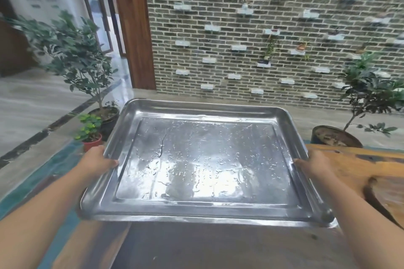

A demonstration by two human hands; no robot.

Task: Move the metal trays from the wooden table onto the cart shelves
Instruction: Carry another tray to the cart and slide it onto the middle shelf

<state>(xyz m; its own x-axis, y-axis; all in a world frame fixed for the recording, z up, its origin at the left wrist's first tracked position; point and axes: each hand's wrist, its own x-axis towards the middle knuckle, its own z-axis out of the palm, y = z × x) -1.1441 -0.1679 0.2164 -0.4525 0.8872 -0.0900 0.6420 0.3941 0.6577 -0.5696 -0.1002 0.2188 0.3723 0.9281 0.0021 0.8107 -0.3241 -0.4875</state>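
Note:
A large rectangular metal tray (203,159), wet with water drops, fills the middle of the view and is held level in the air. My left hand (97,161) grips its left rim with the thumb over the edge. On the opposite rim my right hand (312,165) grips the same way. The wooden table (358,166) lies to the right and under the tray's near edge. No cart is in view.
A grey brick wall (262,28) with small white ledges stands ahead. Potted plants sit on the floor at the left (87,67), a small one in a red pot (90,135), and another at the right (349,135). A wooden pillar (133,24) rises left of the wall.

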